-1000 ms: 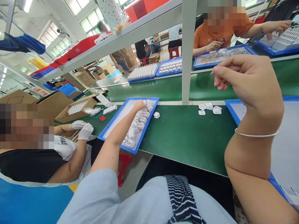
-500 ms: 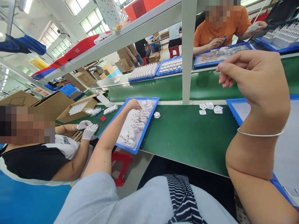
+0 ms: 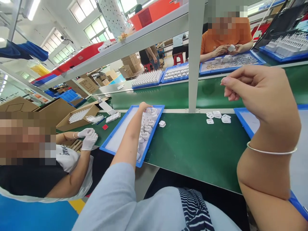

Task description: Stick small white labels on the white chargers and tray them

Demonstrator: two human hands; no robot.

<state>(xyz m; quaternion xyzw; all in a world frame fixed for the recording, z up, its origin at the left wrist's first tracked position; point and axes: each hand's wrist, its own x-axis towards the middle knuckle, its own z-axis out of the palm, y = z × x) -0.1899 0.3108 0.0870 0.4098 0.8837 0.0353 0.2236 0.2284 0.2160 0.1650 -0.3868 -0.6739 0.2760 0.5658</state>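
Observation:
My left hand (image 3: 145,105) reaches to the far end of a blue-rimmed tray (image 3: 151,141), at the white plastic pieces (image 3: 147,123) lined along its right side. Its fingers point down and right among the farthest pieces and are mostly hidden, so I cannot tell whether they grip one. My forearm covers part of the tray. At the right, my right hand (image 3: 263,96) is raised above the bench, its wrist bent. Its thumb and fingers are curled together, with nothing visible in them. Below and left of it lie several flat white square pieces (image 3: 217,114) on the green bench.
A second blue-rimmed tray (image 3: 244,120) sits under my right arm. One small white stack (image 3: 162,123) lies beside the left tray. A white post (image 3: 193,64) stands at the bench's back. A gloved co-worker (image 3: 89,141) sits left; another in orange (image 3: 226,38) works opposite.
My left hand has shifted slightly right at the tray's far end, with its forearm now over more of the pieces. My right hand stays curled. The co-worker opposite has brought both hands together on a white piece.

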